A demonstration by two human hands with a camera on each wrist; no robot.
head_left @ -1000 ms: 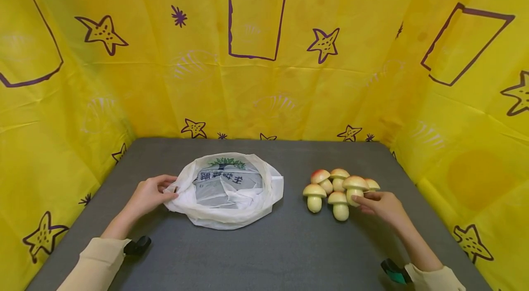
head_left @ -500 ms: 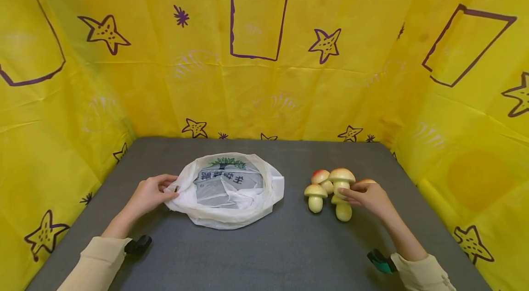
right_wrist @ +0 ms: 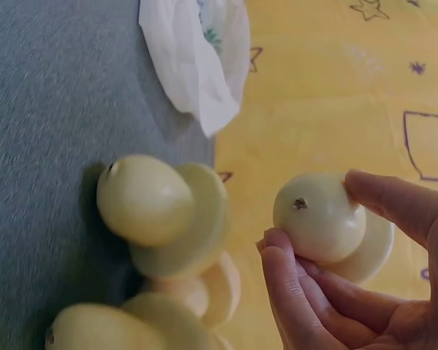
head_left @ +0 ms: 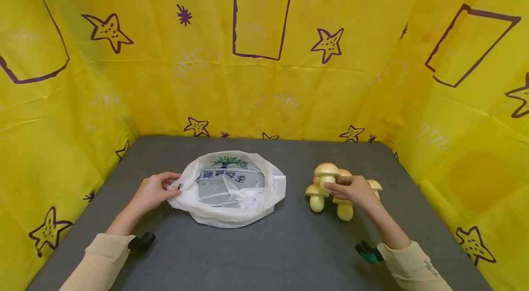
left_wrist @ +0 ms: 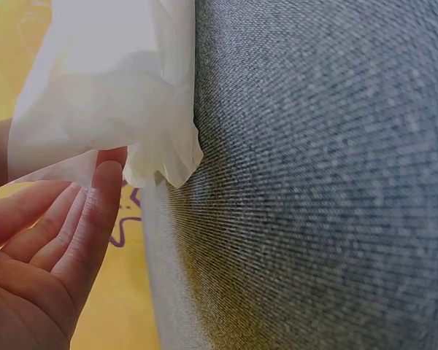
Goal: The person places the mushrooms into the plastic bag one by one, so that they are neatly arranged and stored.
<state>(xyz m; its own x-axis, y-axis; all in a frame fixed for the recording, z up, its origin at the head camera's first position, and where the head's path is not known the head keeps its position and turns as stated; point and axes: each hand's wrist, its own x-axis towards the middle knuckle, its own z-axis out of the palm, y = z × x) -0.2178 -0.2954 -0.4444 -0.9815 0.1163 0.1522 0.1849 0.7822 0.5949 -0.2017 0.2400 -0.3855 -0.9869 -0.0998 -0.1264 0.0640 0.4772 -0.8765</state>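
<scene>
A white plastic bag [head_left: 231, 217] with a printed green plant and dark lettering lies on the table, its mouth spread wide. My left hand [head_left: 156, 192] pinches the bag's left rim between thumb and fingers. My right hand [head_left: 356, 190] holds a toy mushroom [head_left: 327, 170] by its stem, cap up, lifted over the others. In the right wrist view this mushroom [right_wrist: 317, 215] shows its stem's base, with thumb and fingers around it. Other mushrooms stay on the table: one at the front left [head_left: 317, 198], one in front [head_left: 345, 211], and more partly hidden behind my right hand.
The dark grey table [head_left: 248, 259] is enclosed by a yellow cloth [head_left: 264, 89] with purple drawings at the back and both sides. Black straps sit at both wrists, the right one [head_left: 368, 252] partly green.
My right hand has lifted a mushroom from the right side of the group and carried it leftward over the others. My left hand keeps its hold on the bag's rim.
</scene>
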